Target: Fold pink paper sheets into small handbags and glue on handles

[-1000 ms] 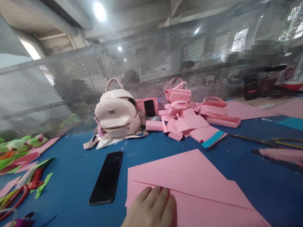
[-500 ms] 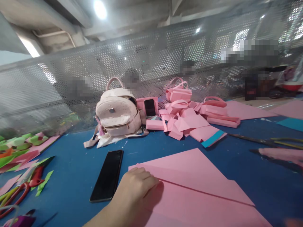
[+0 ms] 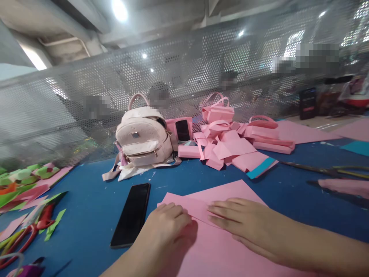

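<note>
On the blue table lies a large sheet of pink paper (image 3: 213, 252), with a folded flap along its far side. My left hand (image 3: 170, 221) is closed at the paper's left corner, its fingers curled down on the sheet; the fingertips are partly hidden. Stretched out flat, my right hand (image 3: 250, 225) rests its fingers on the flap near the fold line. A black smartphone (image 3: 131, 215) lies just left of my left hand.
A cream backpack (image 3: 141, 134) stands at the back, beside a heap of folded pink paper pieces (image 3: 230, 144). Red-handled scissors (image 3: 34, 229) and green scraps (image 3: 54, 223) lie at the left; dark-bladed scissors (image 3: 311, 167) at the right. A perforated metal screen (image 3: 187, 77) runs behind.
My right hand has come in from the right and now lies flat on the paper's flap. My left hand stays at the left corner.
</note>
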A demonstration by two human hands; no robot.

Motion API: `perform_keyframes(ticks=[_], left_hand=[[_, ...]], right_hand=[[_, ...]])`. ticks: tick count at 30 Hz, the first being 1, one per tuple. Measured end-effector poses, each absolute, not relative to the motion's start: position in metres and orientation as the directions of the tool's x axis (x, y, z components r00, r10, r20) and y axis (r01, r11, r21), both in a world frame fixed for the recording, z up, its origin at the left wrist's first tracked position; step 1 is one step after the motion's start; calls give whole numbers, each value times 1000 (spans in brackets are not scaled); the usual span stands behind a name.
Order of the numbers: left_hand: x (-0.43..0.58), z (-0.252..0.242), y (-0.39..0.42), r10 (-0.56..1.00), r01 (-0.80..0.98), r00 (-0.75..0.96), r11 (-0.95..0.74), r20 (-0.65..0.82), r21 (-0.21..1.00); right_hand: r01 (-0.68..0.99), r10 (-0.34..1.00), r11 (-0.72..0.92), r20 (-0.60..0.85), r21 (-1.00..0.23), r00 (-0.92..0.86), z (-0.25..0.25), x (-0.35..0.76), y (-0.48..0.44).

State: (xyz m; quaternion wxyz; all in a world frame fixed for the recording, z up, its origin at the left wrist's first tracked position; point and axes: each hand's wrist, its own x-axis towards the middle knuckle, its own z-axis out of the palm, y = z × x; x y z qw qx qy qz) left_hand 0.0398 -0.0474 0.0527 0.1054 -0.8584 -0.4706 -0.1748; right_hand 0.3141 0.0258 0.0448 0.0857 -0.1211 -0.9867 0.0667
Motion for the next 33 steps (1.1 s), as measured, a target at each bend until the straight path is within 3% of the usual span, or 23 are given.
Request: perform_keyframes(ticks=[5, 9, 12, 16, 22, 27, 33], left_hand=[[50, 37, -58, 610, 779, 611, -578, 504, -244], [58, 25, -65, 489, 712, 682, -613, 544, -342], [59, 14, -67, 435, 706, 689, -586, 580, -399], [55, 0, -70, 526, 759, 649, -505, 550, -412], [45, -8, -73, 673, 781, 605, -395, 426, -484], [42, -8, -75, 804, 843, 469, -283, 366, -457], [39, -5, -68, 797, 847, 465, -276, 384, -454]], right_hand=[[234, 270, 947, 150, -220, -951, 42, 314, 27], [256, 281, 935, 72, -246, -957, 39, 312, 28], [288, 329, 895, 68, -340, -942, 32, 314, 30], [300, 372, 838, 74, -455, -925, 23, 318, 31], [328, 384, 828, 34, -456, -923, 20, 317, 34], [348, 391, 810, -7, -471, -920, 22, 316, 33], [393, 427, 775, -48, -494, -903, 30, 322, 28]])
